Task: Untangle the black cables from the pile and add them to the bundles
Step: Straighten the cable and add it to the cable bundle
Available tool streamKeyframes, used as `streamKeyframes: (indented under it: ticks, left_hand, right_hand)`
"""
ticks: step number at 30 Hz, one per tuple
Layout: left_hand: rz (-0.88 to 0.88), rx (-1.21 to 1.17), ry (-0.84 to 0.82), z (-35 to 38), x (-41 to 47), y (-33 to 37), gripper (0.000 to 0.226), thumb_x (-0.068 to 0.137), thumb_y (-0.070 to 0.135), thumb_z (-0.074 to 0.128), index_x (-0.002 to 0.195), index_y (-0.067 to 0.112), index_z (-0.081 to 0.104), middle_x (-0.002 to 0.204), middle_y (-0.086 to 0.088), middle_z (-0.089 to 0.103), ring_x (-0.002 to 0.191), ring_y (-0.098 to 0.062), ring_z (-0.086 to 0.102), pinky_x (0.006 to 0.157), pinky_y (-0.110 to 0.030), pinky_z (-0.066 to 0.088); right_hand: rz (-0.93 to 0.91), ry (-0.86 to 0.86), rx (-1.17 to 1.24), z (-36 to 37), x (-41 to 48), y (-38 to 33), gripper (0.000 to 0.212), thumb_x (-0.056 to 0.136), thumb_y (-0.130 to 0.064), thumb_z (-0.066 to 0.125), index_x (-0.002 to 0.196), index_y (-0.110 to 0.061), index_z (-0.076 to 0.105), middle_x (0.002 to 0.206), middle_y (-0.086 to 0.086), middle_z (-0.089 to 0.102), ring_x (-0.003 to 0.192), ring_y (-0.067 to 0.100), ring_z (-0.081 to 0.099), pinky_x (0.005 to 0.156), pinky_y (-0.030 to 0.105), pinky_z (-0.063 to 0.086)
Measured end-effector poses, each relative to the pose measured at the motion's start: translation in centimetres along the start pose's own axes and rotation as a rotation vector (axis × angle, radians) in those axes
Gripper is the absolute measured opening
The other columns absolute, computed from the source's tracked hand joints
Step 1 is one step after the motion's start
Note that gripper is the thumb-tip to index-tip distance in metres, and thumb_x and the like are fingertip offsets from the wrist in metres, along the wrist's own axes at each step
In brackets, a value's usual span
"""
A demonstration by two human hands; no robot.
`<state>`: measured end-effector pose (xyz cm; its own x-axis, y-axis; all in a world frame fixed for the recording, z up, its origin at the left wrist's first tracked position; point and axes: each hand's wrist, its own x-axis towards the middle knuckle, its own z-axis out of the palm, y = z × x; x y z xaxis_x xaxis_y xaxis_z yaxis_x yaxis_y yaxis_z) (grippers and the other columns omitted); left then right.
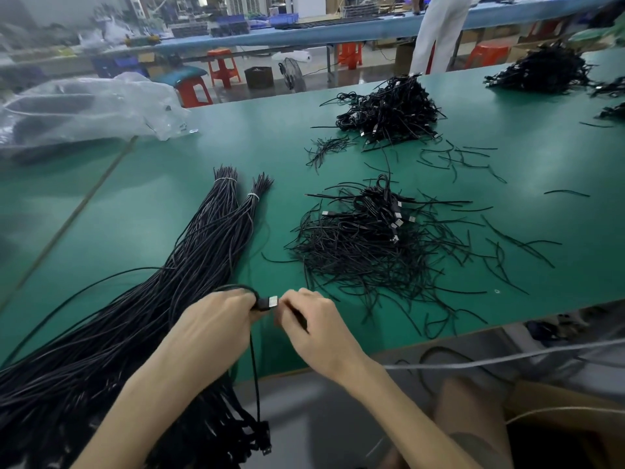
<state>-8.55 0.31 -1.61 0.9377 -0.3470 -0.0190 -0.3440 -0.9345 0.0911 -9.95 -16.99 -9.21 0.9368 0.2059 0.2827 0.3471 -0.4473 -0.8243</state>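
Note:
My left hand (216, 319) grips a black cable (254, 367) just behind its silver USB plug (270, 302). The cable loops over the hand and hangs down past the table edge to a second plug near the floor. My right hand (314, 323) pinches the plug's tip from the right, with a thin black strand under its fingers. Left of my hands lie long tied bundles (189, 265) of black cables, bound with white ties at their far ends. A tangled pile (368, 245) of black cables and short ties lies ahead to the right.
A green table (142, 214) carries more cable heaps: one mid-back (389, 110), another far right (544, 69). A clear plastic bag (84, 110) lies at back left. Loose ties are scattered right of the pile. A person in white (439, 32) stands behind, near orange stools.

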Motion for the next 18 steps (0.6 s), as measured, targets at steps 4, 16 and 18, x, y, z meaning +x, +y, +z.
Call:
streamKeyframes:
  ticks: [4, 16, 18]
  left_hand:
    - [0.052, -0.198, 0.230, 0.5, 0.5, 0.0, 0.014, 0.102, 0.009, 0.058, 0.107, 0.009, 0.071, 0.121, 0.001, 0.071, 0.110, -0.027, 0.066, 0.085, -0.035, 0.051]
    - [-0.044, -1.782, 0.236, 2.1, 1.4, 3.8, 0.039, 0.107, 0.034, 0.044, 0.103, 0.013, 0.077, 0.097, -0.008, 0.073, 0.093, -0.026, 0.070, 0.067, -0.038, 0.054]
    - [0.003, -1.782, 0.203, 2.2, 1.4, 3.7, 0.039, 0.109, 0.036, 0.044, 0.090, 0.013, 0.070, 0.080, -0.005, 0.058, 0.075, -0.025, 0.058, 0.063, -0.044, 0.041]
  right_hand:
    - [0.008, 0.063, 0.140, -0.2, 0.4, 0.3, 0.031, 0.108, -0.037, 0.042, 0.084, -0.024, 0.056, 0.074, -0.006, 0.058, 0.078, 0.017, 0.055, 0.076, 0.039, 0.046]
    - [0.127, 0.134, 0.318, -0.8, 0.9, 0.2, 0.026, 0.101, -0.035, 0.063, 0.089, -0.016, 0.076, 0.076, -0.006, 0.076, 0.076, 0.021, 0.070, 0.081, 0.041, 0.054]
    - [0.151, 0.122, 0.332, -0.7, 0.9, 0.3, 0.023, 0.099, -0.034, 0.066, 0.084, -0.020, 0.076, 0.075, -0.006, 0.075, 0.076, 0.031, 0.068, 0.081, 0.044, 0.052]
